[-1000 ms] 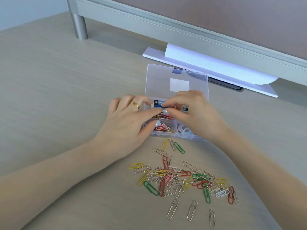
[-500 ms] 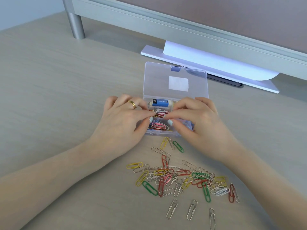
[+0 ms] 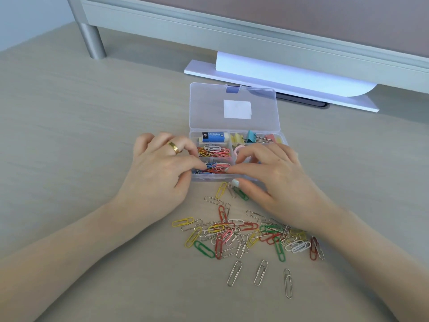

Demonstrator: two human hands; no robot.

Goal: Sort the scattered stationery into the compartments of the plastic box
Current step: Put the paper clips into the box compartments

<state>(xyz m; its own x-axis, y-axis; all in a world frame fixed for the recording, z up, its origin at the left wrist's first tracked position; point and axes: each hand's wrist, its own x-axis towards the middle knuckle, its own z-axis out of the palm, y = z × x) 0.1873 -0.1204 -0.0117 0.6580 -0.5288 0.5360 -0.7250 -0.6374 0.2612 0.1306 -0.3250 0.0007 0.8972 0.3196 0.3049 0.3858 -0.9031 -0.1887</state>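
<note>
A clear plastic box lies open, its lid flat behind it. The rear compartments hold an eraser and binder clips. Coloured paper clips fill the left middle compartment and the front-left compartment. My left hand, wearing a gold ring, has thumb and forefinger down in the front-left compartment's clips; whether they pinch any is hidden. My right hand is spread over the box's front right, forefinger tip at the same compartment, thumb on the table. A scattered pile of paper clips lies in front of the box.
Three silver clips lie apart nearest me. A white board with a curled sheet sits behind the box under a grey partition frame, whose metal leg stands at the back left. A pink ring lies in the box.
Both hands drew back from the middle of the box to its front edge, uncovering the rear compartments. The right thumb came down onto the table.
</note>
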